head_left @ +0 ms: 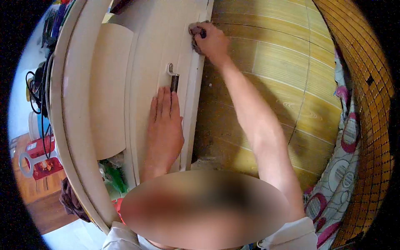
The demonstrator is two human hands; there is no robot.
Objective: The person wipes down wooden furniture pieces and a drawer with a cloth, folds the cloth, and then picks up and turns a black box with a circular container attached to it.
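My right hand (pixel 213 43) is closed around a crumpled grey-brown cloth (pixel 195 30) and presses it on the edge of a cream cabinet panel (pixel 152 46). Part of the cloth is hidden under the fingers. Lower on that same panel, my left hand (pixel 165 125) lies flat with its fingers stretched out. Its fingertips are beside a handle (pixel 175 81) with a dark grip and a metal mount, and may be touching it.
Yellow wood-look floor tiles (pixel 275 62) run along the panel's right side. At the far right are a patterned fabric (pixel 337 175) and a woven brown mat (pixel 371 104). To the left, a red package (pixel 43 156), black cables (pixel 46 100) and a green item (pixel 113 177) appear.
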